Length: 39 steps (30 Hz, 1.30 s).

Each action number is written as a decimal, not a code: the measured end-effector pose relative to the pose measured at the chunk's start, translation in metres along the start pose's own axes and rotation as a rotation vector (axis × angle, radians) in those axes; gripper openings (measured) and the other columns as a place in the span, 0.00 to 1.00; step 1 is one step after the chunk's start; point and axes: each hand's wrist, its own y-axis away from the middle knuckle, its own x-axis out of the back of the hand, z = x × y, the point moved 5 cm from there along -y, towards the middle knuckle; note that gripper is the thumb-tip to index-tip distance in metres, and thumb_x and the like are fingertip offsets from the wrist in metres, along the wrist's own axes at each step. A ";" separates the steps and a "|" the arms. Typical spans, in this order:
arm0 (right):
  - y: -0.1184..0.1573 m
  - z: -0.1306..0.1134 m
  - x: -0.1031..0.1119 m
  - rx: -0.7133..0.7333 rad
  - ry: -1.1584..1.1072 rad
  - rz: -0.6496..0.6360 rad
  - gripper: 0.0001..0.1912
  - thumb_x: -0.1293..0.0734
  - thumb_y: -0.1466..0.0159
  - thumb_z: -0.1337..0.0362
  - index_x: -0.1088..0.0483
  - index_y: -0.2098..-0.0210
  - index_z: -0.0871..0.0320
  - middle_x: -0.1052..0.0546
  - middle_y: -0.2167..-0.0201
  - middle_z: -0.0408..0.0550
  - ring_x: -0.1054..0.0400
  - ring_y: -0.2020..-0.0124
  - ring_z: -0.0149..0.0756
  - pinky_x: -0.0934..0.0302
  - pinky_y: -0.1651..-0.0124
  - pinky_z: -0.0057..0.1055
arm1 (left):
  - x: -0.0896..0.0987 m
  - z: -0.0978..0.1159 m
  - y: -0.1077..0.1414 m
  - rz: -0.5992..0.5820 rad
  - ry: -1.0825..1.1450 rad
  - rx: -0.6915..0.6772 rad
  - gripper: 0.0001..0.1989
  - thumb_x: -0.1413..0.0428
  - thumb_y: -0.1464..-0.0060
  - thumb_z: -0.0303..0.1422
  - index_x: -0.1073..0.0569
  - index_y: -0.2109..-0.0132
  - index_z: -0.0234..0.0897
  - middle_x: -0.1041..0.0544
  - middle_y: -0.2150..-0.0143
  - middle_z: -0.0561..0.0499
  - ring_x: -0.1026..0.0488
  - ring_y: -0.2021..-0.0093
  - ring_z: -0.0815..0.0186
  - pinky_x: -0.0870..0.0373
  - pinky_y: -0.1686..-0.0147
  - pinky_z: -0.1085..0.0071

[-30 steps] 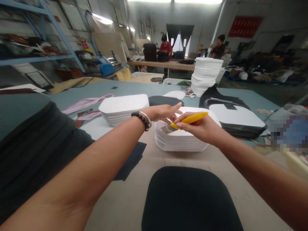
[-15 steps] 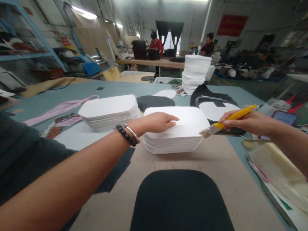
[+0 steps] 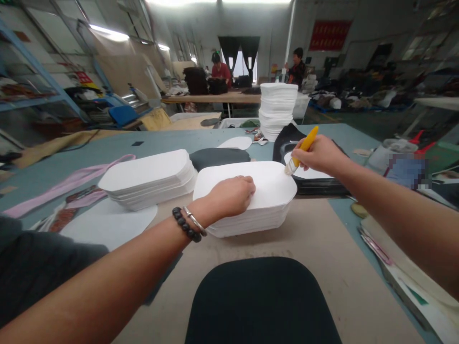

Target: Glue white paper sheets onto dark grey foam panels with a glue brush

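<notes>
At frame centre, the white stack (image 3: 247, 200) is pinned by the curled left hand (image 3: 229, 196); a brush (image 3: 301, 149) is pinched in the right hand (image 3: 317, 155) at its far corner. Gluing seems underway; steady strokes are called for.

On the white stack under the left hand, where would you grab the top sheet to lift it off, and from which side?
Probably at the near edge of the top sheet, coming from the person's side. The left hand rests curled there, the sheets of the white stack fan out slightly at that edge, and the brush in the right hand occupies the far right corner.
</notes>
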 end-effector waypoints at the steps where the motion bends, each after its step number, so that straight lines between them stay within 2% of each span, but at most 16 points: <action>1: 0.010 -0.004 0.001 -0.002 0.027 0.011 0.15 0.28 0.34 0.55 0.24 0.58 0.62 0.24 0.67 0.45 0.29 0.68 0.35 0.32 0.68 0.30 | 0.001 0.000 -0.003 0.000 -0.004 0.009 0.14 0.53 0.37 0.30 0.22 0.61 0.35 0.22 0.52 0.40 0.24 0.55 0.56 0.31 0.56 0.63; 3: 0.032 -0.013 0.008 -0.001 0.116 0.016 0.12 0.26 0.39 0.57 0.22 0.66 0.61 0.27 0.78 0.43 0.34 0.77 0.33 0.41 0.77 0.28 | 0.003 0.001 -0.013 -0.005 -0.010 0.039 0.15 0.53 0.37 0.31 0.22 0.62 0.34 0.21 0.55 0.39 0.24 0.58 0.55 0.32 0.59 0.62; 5: 0.055 -0.021 0.023 0.023 0.200 0.041 0.12 0.26 0.40 0.56 0.22 0.69 0.59 0.27 0.81 0.43 0.35 0.80 0.33 0.44 0.80 0.29 | 0.007 0.002 -0.030 -0.019 -0.005 0.074 0.14 0.50 0.39 0.33 0.21 0.63 0.33 0.20 0.58 0.38 0.24 0.62 0.55 0.33 0.63 0.63; 7: 0.077 -0.025 0.040 0.051 0.235 0.135 0.14 0.28 0.38 0.53 0.22 0.66 0.58 0.25 0.78 0.44 0.32 0.80 0.34 0.40 0.78 0.28 | 0.010 0.008 -0.053 -0.029 0.013 0.093 0.13 0.48 0.41 0.34 0.21 0.63 0.33 0.20 0.62 0.39 0.25 0.64 0.56 0.35 0.66 0.64; 10: 0.103 -0.018 0.061 0.082 0.162 0.279 0.18 0.30 0.36 0.48 0.23 0.59 0.57 0.22 0.76 0.46 0.28 0.78 0.36 0.33 0.76 0.30 | 0.013 0.023 -0.087 -0.037 0.060 0.057 0.14 0.47 0.41 0.39 0.20 0.62 0.35 0.20 0.64 0.42 0.25 0.66 0.58 0.37 0.68 0.66; 13: 0.119 0.003 0.069 0.056 0.070 0.274 0.19 0.33 0.32 0.47 0.25 0.52 0.54 0.20 0.71 0.49 0.24 0.75 0.39 0.30 0.76 0.31 | 0.012 0.038 -0.105 -0.059 0.086 0.003 0.25 0.47 0.43 0.53 0.21 0.62 0.34 0.20 0.65 0.43 0.26 0.67 0.58 0.36 0.69 0.66; 15: 0.126 0.020 0.072 -0.017 0.029 0.257 0.20 0.35 0.31 0.46 0.26 0.50 0.53 0.19 0.70 0.50 0.23 0.74 0.40 0.30 0.77 0.31 | 0.012 0.045 -0.105 -0.065 0.076 -0.008 0.32 0.48 0.47 0.61 0.21 0.59 0.33 0.21 0.62 0.41 0.26 0.66 0.57 0.35 0.68 0.65; 17: 0.132 0.034 0.072 -0.090 -0.012 0.235 0.20 0.36 0.30 0.44 0.28 0.52 0.53 0.19 0.70 0.50 0.23 0.74 0.41 0.30 0.78 0.31 | 0.010 0.050 -0.100 -0.053 0.050 -0.006 0.36 0.47 0.50 0.63 0.23 0.56 0.32 0.22 0.57 0.38 0.25 0.61 0.54 0.32 0.64 0.64; 19: 0.136 0.041 0.069 -0.130 -0.058 0.212 0.21 0.37 0.30 0.43 0.30 0.54 0.54 0.19 0.70 0.50 0.22 0.72 0.40 0.30 0.76 0.29 | 0.007 0.055 -0.092 -0.027 0.012 0.009 0.36 0.42 0.52 0.61 0.25 0.52 0.31 0.24 0.52 0.35 0.27 0.54 0.49 0.30 0.58 0.60; 23: 0.141 0.046 0.056 -0.118 -0.090 0.162 0.20 0.37 0.30 0.44 0.31 0.57 0.55 0.19 0.69 0.49 0.22 0.69 0.37 0.30 0.72 0.27 | -0.005 0.066 -0.078 0.031 -0.061 0.041 0.30 0.39 0.51 0.48 0.29 0.48 0.30 0.30 0.45 0.32 0.32 0.46 0.44 0.30 0.51 0.55; 26: 0.143 0.053 0.048 -0.100 -0.103 0.131 0.20 0.37 0.29 0.45 0.31 0.56 0.56 0.19 0.68 0.49 0.22 0.69 0.37 0.30 0.71 0.27 | -0.012 0.069 -0.072 0.047 -0.082 0.044 0.24 0.41 0.48 0.42 0.30 0.49 0.30 0.31 0.46 0.33 0.32 0.47 0.46 0.30 0.50 0.55; 28: 0.144 0.059 0.045 -0.098 -0.115 0.111 0.20 0.38 0.29 0.44 0.31 0.56 0.55 0.19 0.67 0.49 0.23 0.68 0.36 0.29 0.70 0.27 | -0.013 0.068 -0.071 0.040 -0.080 0.038 0.23 0.41 0.48 0.42 0.30 0.51 0.30 0.30 0.47 0.34 0.32 0.48 0.47 0.30 0.50 0.55; 33: 0.149 0.068 0.039 -0.105 -0.113 0.081 0.20 0.40 0.28 0.44 0.31 0.55 0.55 0.19 0.64 0.49 0.23 0.65 0.37 0.29 0.68 0.28 | -0.007 0.056 -0.074 -0.032 -0.031 -0.031 0.25 0.39 0.49 0.47 0.28 0.51 0.33 0.29 0.50 0.39 0.30 0.51 0.51 0.30 0.51 0.58; 39: 0.148 0.068 0.028 -0.123 -0.150 0.070 0.21 0.39 0.29 0.43 0.32 0.58 0.56 0.19 0.66 0.50 0.23 0.67 0.37 0.30 0.69 0.29 | -0.002 0.040 -0.075 -0.109 0.043 -0.149 0.25 0.36 0.50 0.45 0.28 0.49 0.38 0.29 0.48 0.44 0.31 0.49 0.55 0.33 0.50 0.65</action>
